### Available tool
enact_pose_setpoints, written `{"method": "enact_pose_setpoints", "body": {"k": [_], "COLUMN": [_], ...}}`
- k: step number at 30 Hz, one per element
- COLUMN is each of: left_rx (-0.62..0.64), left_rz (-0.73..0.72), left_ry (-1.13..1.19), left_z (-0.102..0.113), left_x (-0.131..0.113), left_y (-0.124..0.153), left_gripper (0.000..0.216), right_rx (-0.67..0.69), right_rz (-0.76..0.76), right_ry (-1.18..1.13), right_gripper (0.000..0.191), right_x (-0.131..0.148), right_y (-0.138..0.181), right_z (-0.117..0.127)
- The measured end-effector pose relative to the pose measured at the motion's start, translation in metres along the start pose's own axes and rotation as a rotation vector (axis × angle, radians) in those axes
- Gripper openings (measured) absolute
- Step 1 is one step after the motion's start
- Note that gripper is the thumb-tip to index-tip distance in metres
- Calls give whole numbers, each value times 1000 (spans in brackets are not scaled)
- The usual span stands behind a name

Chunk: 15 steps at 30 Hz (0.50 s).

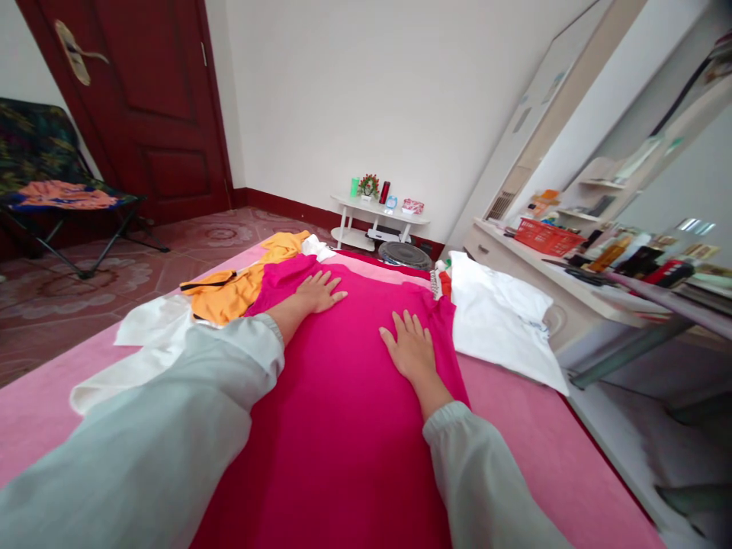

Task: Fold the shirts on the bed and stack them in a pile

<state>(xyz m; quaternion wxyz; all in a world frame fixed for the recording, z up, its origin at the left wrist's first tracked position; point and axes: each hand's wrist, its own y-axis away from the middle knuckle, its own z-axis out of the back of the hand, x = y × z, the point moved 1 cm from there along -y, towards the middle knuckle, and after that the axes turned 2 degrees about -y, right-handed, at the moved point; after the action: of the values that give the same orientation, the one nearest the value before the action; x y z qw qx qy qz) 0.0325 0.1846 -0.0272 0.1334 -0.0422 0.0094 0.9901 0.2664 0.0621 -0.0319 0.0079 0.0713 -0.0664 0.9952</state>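
Observation:
A bright magenta garment (343,396) lies spread flat on a pink bed (526,435) in front of me. My left hand (320,292) rests flat on its far left part, fingers spread and open, holding nothing. My right hand (410,347) lies flat on the right side of the same garment, fingers stretched out, also empty. Both arms wear pale grey-green sleeves. An orange garment (240,286) lies just left of my left hand. A white garment (503,316) lies to the right of my right hand.
More white cloth (149,335) lies at the bed's left edge. A white dresser (549,267) with a red basket (546,236) and bottles runs along the right. A small white table (380,213) stands by the far wall. A folding chair (62,198) and dark red door (154,99) are at left.

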Motion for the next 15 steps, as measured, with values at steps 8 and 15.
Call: {"method": "enact_pose_setpoints", "body": {"k": [8, 15], "left_rx": [-86, -29], "left_rz": [62, -74], "left_ry": [-54, -26], "left_z": [16, 12], "left_x": [-28, 5], "left_y": [16, 64], "left_gripper": [59, 62], "right_rx": [-2, -15], "right_rz": [0, 8], "right_ry": [-7, -5], "right_gripper": [65, 64], "right_x": [1, 1], "right_y": [1, 2], "right_z": [2, 3]}}
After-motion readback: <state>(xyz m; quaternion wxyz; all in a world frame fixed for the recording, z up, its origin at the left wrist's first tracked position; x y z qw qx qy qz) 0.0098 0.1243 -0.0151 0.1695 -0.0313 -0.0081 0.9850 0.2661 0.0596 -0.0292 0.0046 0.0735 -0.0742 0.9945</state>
